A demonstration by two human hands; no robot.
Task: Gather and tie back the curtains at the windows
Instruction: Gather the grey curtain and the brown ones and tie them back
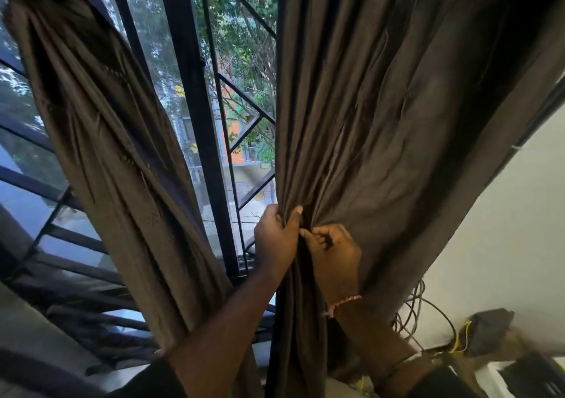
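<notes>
Head view | right-hand dark brown fabric curtain [397, 116] hangs before black metal window grille [195, 107], folds drawn to its left edge | left hand [275, 238] grips gathered edge, thumb over folds | right hand [333, 251] pinches adjacent pleats, touching left | left-hand brown curtain [110, 153] hangs bunched, well apart | tangled cables [428, 315] against white wall [504, 229].

Window [171, 70] w/ dark metal frame [195, 116] & a grille [244, 92] of diagonal bars; daylight comes thru the glass. Outside: green trees [241, 30], a bldg w/ an orange strip [234, 141]. White wall [501, 251] at right. Tangle of dark cables [428, 309] against the wall low down, yellow wire [461, 339] beside it. Lower left is dim, details unclear.
</notes>
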